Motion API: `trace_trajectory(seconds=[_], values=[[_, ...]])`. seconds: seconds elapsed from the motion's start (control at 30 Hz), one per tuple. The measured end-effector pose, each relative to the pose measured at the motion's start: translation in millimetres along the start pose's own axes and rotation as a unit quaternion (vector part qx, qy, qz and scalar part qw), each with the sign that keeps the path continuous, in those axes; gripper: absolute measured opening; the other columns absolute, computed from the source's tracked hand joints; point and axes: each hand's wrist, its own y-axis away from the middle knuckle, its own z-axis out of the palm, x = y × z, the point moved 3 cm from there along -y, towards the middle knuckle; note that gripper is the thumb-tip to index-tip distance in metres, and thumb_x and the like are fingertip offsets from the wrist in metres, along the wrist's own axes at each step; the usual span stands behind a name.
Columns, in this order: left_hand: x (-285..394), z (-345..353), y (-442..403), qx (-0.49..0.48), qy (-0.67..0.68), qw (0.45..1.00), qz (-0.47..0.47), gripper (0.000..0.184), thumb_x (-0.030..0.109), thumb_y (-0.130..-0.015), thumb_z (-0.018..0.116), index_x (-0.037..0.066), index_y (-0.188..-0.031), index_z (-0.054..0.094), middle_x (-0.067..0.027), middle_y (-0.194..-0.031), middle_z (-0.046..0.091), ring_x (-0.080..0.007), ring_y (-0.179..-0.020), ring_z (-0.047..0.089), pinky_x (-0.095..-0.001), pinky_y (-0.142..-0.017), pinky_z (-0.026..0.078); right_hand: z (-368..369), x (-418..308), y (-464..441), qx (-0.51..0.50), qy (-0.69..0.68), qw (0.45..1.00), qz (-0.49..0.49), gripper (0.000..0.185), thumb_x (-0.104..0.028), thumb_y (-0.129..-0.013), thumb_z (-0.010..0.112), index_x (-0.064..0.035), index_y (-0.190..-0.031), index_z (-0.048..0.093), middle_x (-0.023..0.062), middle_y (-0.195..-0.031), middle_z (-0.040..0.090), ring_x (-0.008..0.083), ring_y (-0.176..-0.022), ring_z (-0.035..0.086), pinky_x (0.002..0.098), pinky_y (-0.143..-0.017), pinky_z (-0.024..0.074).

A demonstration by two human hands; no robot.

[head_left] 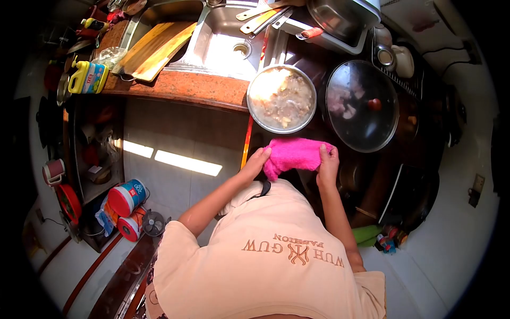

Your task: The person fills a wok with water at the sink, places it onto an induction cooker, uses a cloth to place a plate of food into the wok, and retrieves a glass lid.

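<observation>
A bright pink cloth [299,154] is stretched between my two hands, in front of my waist. My left hand [259,159] pinches its left end, and my right hand [328,159] grips the right end with the thumb on top. Just beyond the cloth stands a round metal pot [282,129] filled with food in cloudy liquid. To the right of the pot is a wide pan under a glass lid [366,125] with a reddish-brown knob [374,105]; pale pieces show through or reflect in the glass.
A steel sink [212,50] is set in the reddish stone counter [180,86]. Wooden cutting boards [151,50] lean over its left basin. A yellow jug [87,77] stands at the far left. Knives [265,18] lie behind the pot. Red-lidded buckets [126,198] sit low on the left.
</observation>
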Motion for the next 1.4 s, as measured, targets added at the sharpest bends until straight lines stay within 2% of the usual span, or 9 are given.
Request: trace_trajectory(seconds=[0.07, 0.17, 0.27, 0.43, 0.53, 0.83, 1.1, 1.2, 1.4], values=[[0.5, 5.7, 2.1, -0.017, 0.040, 0.999, 0.002, 0.045, 0.034, -0.089, 0.061, 0.003, -0.118, 0.048, -0.0055, -0.109, 0.056, -0.0127, -0.104, 0.054, -0.0286, -0.094, 0.041, 2.1, 6.0, -2.5, 0.003, 0.012, 0.998, 0.066, 0.012, -0.018, -0.093, 0.056, -0.0078, -0.096, 0.052, -0.0001, -0.084, 0.056, 0.0084, -0.072, 0.055, 0.0241, -0.059, 0.0484], [9.4, 7.5, 9.3, 0.007, 0.070, 0.998, -0.002, 0.039, 0.022, -0.087, 0.066, 0.001, -0.114, 0.045, -0.0086, -0.108, 0.057, -0.0144, -0.102, 0.056, -0.0302, -0.091, 0.046, 3.6, 12.9, -14.7, 0.020, 0.052, 0.998, 0.013, 0.013, -0.019, -0.093, 0.056, -0.0082, -0.096, 0.050, 0.0013, -0.084, 0.056, 0.0102, -0.068, 0.056, 0.0256, -0.049, 0.0488], [16.0, -4.8, 6.7, 0.062, 0.077, 0.995, -0.007, 0.032, 0.008, -0.085, 0.063, -0.001, -0.110, 0.045, -0.0111, -0.102, 0.059, -0.0169, -0.092, 0.061, -0.0296, -0.084, 0.051, 11.1, 18.2, -23.0, 0.056, 0.029, 0.995, 0.080, 0.013, -0.019, -0.093, 0.055, -0.0077, -0.097, 0.049, 0.0027, -0.084, 0.056, 0.0121, -0.068, 0.057, 0.0281, -0.049, 0.0506], [32.4, -23.9, -7.6, 0.146, 0.059, 0.987, 0.038, 0.025, 0.010, -0.085, 0.063, -0.001, -0.102, 0.049, -0.0090, -0.089, 0.061, -0.0154, -0.077, 0.062, -0.0289, -0.071, 0.053, 27.5, 25.3, -37.8, 0.075, 0.019, 0.992, 0.095, 0.017, -0.022, -0.093, 0.055, -0.0068, -0.098, 0.048, 0.0049, -0.086, 0.056, 0.0148, -0.069, 0.059, 0.0304, -0.049, 0.0527], [52.8, -31.5, -11.7, 0.248, -0.095, 0.955, 0.129, 0.029, 0.017, -0.084, 0.066, -0.001, -0.100, 0.051, -0.0081, -0.086, 0.060, -0.0122, -0.072, 0.058, -0.0243, -0.063, 0.049, 36.7, 27.8, -47.8, 0.073, 0.070, 0.991, 0.088, 0.020, -0.023, -0.093, 0.055, -0.0055, -0.099, 0.048, 0.0063, -0.089, 0.057, 0.0156, -0.070, 0.059, 0.0308, -0.050, 0.0533], [88.7, -29.1, -29.0, 0.206, 0.121, 0.966, 0.097, 0.025, 0.022, -0.094, 0.053, -0.002, -0.103, 0.053, -0.0100, -0.091, 0.063, -0.0161, -0.078, 0.063, -0.0280, -0.072, 0.053, 68.6, 14.0, -38.0, 0.056, -0.068, 0.995, 0.040, 0.023, -0.026, -0.095, 0.051, -0.0051, -0.100, 0.046, 0.0073, -0.091, 0.058, 0.0157, -0.073, 0.060, 0.0306, -0.059, 0.0542], [92.1, -42.2, -30.3, -0.017, 0.334, 0.942, 0.035, 0.024, 0.010, -0.095, 0.042, -0.007, -0.108, 0.053, -0.0169, -0.104, 0.061, -0.0239, -0.095, 0.062, -0.0353, -0.084, 0.051, 72.0, 16.8, -47.2, 0.023, -0.034, 0.997, 0.065, 0.020, -0.025, -0.095, 0.052, -0.0058, -0.096, 0.047, 0.0037, -0.077, 0.058, 0.0114, -0.062, 0.057, 0.0275, -0.056, 0.0523], [101.7, -38.3, -19.2, 0.051, 0.225, 0.973, 0.017, 0.023, 0.006, -0.094, 0.045, -0.008, -0.109, 0.052, -0.0168, -0.103, 0.061, -0.0248, -0.095, 0.062, -0.0354, -0.085, 0.052, 69.0, 24.8, -52.4, 0.054, -0.029, 0.996, 0.065, 0.017, -0.022, -0.095, 0.053, -0.0058, -0.093, 0.047, 0.0029, -0.076, 0.057, 0.0103, -0.060, 0.055, 0.0246, -0.054, 0.0508], [108.6, -37.3, -19.4, 0.043, 0.201, 0.978, 0.034, 0.020, 0.004, -0.092, 0.051, -0.008, -0.108, 0.054, -0.0161, -0.100, 0.061, -0.0228, -0.091, 0.063, -0.0321, -0.082, 0.053, 69.4, 19.3, -51.7, 0.044, 0.002, 0.989, 0.140, 0.017, -0.021, -0.095, 0.053, -0.0046, -0.097, 0.054, 0.0015, -0.079, 0.058, 0.0096, -0.062, 0.055, 0.0245, -0.054, 0.0507]])
